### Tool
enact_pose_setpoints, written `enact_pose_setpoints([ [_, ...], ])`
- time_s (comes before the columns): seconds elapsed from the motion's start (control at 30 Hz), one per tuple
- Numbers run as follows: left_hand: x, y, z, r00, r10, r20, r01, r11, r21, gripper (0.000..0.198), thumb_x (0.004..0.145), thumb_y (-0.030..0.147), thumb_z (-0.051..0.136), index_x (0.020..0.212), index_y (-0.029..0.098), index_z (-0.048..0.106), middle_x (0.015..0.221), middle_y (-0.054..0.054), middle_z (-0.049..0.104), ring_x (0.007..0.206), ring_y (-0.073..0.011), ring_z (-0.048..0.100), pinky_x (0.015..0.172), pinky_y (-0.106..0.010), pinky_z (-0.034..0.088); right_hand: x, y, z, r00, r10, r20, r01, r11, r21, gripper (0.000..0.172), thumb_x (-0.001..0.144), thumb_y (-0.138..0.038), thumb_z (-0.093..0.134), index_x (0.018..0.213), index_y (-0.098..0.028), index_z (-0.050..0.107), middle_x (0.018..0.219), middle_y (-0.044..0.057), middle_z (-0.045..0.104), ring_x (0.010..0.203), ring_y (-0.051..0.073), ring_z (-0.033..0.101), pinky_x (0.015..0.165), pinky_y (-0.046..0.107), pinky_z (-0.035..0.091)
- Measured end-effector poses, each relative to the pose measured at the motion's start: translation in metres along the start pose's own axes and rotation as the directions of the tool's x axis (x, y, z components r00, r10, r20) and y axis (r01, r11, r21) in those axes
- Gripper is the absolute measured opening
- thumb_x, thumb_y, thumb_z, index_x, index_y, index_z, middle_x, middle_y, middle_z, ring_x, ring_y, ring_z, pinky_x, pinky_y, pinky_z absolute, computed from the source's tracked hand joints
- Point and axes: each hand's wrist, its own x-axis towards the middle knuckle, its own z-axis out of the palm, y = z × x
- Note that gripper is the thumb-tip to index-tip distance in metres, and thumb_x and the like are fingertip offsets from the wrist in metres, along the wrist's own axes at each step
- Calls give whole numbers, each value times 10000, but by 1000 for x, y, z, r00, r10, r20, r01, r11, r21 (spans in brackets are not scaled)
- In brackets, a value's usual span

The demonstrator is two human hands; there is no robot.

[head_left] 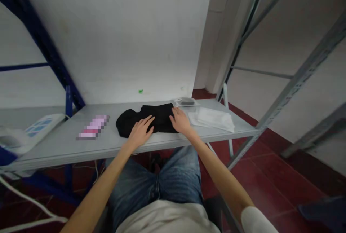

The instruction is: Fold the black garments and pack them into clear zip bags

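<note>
Pale shirt (167, 219) nearest, both hands (140, 132) (181, 120), fingers spread, lie on flat, notched black cloth (162, 117).

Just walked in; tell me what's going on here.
A person has both hands on a black cloth item lying on a grey table. The left hand rests near its middle, the right hand at its right end. Whitish packets lie to the right.

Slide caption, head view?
Left hand and right hand touch black fabric on a grey shelf, with translucent plastic nearby.
</note>
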Motion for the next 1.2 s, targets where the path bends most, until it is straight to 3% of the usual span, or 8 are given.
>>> enact_pose_setpoints([
  [0.13, 0, 1, 0, 1000, -18, 5, 18, 1000, -1, 564, 1044, 417, 407, 1590, 279, 429, 1663, -76, 419, 1406, -320, 512, 1158, -493, 404, -24, 69, -52, 967, 250, -41, -254, 956, -147, 467, 994, -210, 478, 1425, -105, 625, 1470, 183, 610, 1359, 304, 565, 1169, 419, 410],
  [0.27, 1, 1, 0, 1000, -26, 2, 26, 1000, 9, 568, 1035, 431, 426, 1580, 271, 445, 1660, -73, 424, 1420, -328, 501, 1194, -504, 365, -49, 116, -71, 903, 425, 70, -402, 890, -217, 436, 941, -225, 584, 1357, -153, 696, 1368, 175, 688, 1255, 298, 650, 1075, 374, 475],
  [0.5, 2, -7, 5, 993, 33, -117, -39, 998, -54, 531, 999, 415, 516, 1497, 231, 532, 1566, -111, 536, 1400, -311, 536, 1198, -508, 393, -55, 116, -71, 859, 500, 111, -473, 857, -206, 340, 967, -296, 595, 1249, -222, 770, 1198, 131, 776, 1138, 296, 712, 963, 356, 515],
  [0.63, 2, -9, 9, 983, 60, -172, -73, 995, -69, 513, 988, 406, 561, 1471, 235, 538, 1530, -114, 566, 1370, -312, 565, 1158, -503, 449, -51, 103, -84, 857, 508, -90, -516, 846, -138, 361, 1036, -327, 507, 1204, -181, 791, 1124, 167, 783, 1062, 309, 724, 935, 382, 522],
  [0.7, 1, -7, 7, 975, 55, -216, -69, 996, -56, 551, 971, 405, 605, 1488, 240, 507, 1514, -122, 573, 1353, -319, 577, 1148, -516, 457, -46, 87, -88, 868, 410, -279, -440, 897, -49, 372, 1055, -328, 479, 1215, -179, 781, 1175, 160, 766, 1076, 304, 705, 948, 394, 516],
  [0.83, -4, 3, -4, 915, 11, -403, -33, 998, -48, 706, 930, 418, 694, 1550, 248, 405, 1458, -144, 580, 1304, -328, 602, 1115, -520, 485, -33, 25, -75, 860, 71, -505, -57, 997, 43, 328, 1071, -293, 484, 1195, -217, 779, 1208, 122, 737, 1118, 277, 648, 1007, 411, 479],
  [1.03, -17, 3, -12, 870, 104, -482, -138, 990, -35, 452, 994, 367, 623, 1433, 282, 559, 1320, -119, 614, 1041, -232, 692, 910, -368, 589, -25, -72, -13, 893, -381, -240, 392, 920, -5, 258, 1041, -206, 591, 1239, -278, 740, 1106, 67, 751, 1048, 243, 639, 941, 388, 461],
  [1.2, -18, 0, -10, 886, 72, -457, -114, 991, -65, 212, 1044, 305, 509, 1137, 242, 689, 1091, -86, 704, 1048, -235, 683, 926, -363, 569, -31, -67, 3, 880, -442, -173, 452, 892, 24, 312, 1034, -212, 605, 1335, -263, 671, 1247, 73, 724, 1160, 259, 617, 1017, 426, 444],
])
